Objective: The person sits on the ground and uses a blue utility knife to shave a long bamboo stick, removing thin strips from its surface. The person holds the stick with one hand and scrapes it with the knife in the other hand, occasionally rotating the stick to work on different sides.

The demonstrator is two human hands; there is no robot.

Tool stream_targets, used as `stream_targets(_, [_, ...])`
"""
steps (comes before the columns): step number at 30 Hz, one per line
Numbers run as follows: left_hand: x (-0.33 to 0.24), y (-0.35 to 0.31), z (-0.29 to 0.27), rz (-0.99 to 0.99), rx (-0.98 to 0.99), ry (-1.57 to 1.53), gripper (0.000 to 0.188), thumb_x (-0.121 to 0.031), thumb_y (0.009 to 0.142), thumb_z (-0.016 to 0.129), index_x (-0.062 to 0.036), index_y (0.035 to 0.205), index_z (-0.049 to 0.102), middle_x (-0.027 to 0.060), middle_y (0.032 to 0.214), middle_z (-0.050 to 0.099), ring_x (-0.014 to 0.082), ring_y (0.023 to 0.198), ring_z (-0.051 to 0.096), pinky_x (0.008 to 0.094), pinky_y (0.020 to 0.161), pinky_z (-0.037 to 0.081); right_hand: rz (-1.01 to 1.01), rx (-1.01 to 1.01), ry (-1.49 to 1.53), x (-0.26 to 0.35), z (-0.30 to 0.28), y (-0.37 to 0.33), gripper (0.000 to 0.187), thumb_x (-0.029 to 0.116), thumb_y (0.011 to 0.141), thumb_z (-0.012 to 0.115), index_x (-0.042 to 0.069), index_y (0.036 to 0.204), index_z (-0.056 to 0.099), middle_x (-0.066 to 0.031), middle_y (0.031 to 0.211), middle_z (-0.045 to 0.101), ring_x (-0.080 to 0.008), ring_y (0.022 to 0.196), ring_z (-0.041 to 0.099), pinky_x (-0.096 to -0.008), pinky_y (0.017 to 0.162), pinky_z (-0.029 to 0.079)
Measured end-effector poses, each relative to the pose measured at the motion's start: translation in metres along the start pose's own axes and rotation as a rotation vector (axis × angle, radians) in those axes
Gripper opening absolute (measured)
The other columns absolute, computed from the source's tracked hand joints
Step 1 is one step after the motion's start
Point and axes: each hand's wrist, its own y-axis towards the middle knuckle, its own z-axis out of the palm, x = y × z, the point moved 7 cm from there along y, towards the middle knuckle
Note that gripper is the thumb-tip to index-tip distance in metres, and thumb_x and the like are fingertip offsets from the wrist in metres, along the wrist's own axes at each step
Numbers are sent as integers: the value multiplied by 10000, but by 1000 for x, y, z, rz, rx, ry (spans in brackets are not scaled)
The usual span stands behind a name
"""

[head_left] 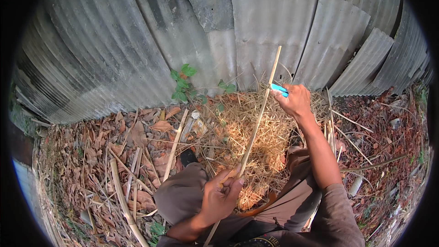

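Brown-gray shirt cloth [340, 219] fills the lower edge of the view, its short sleeve around the upper right arm of a person bent over a slender pale stick [255, 131] held slantwise between two bare hands. The left hand [222, 197], low and near the lap, has its fingers closed around the stick, whose lower end runs on below the grip toward the bottom edge. The right hand [297, 101], farther out, has its fingers clenched on a bright blue object [280, 90] whose near end meets the stick; its exact kind cannot be told. Beyond that point, the stick's upper tip stands out against gray corrugated metal sheets [274, 18]. Between legs clad in brown trousers [180, 192], a heap of straw-colored strips [276, 135] lies on the ground beneath the stick. Dry brown leaves [132, 135] spread to the left, where a thicker pole [122, 196] lies beside thinner lengths. A green-leafed plant [181, 87] grows by the metal, near a clear bottle [188, 126]; a pale cylinder [355, 186] rests at right.
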Motion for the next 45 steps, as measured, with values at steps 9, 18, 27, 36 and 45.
stream_targets(9, [20,-3,9,-200,172,-19,337,-27,923,563,12,1255,518,-17,671,565,3,574,444,181,498,355,596,88,17,-147,-14,-4,863,822,752,411,-2,558,579,-175,569,571,-332,580,581,-480,618,443])
stream_targets(18, [14,21,-16,-11,-124,-128,307,-47,933,553,13,1233,531,-83,617,462,-34,530,351,161,465,256,-269,496,208,92,15,-85,750,784,705,529,56,555,630,-126,448,535,-308,440,574,-413,474,470])
stream_targets(27, [15,18,-10,-33,-108,-103,300,-9,920,553,12,1219,532,-82,606,456,-25,511,333,172,451,233,-130,272,47,61,20,-44,700,750,698,557,67,576,653,-117,443,532,-310,442,583,-414,451,463])
stream_targets(36, [12,4,-5,-35,-66,-50,314,-35,921,571,27,1224,515,-79,676,479,-27,563,353,158,483,260,-101,370,77,59,22,-50,748,784,708,522,59,581,655,-135,460,539,-334,495,606,-437,499,466])
stream_targets(45, [7,-2,-9,-39,-29,-66,324,-25,923,559,62,1228,495,-72,651,468,-24,575,373,154,502,287,-146,397,190,73,13,-68,706,754,729,517,76,585,656,-127,447,532,-328,472,585,-426,502,473])
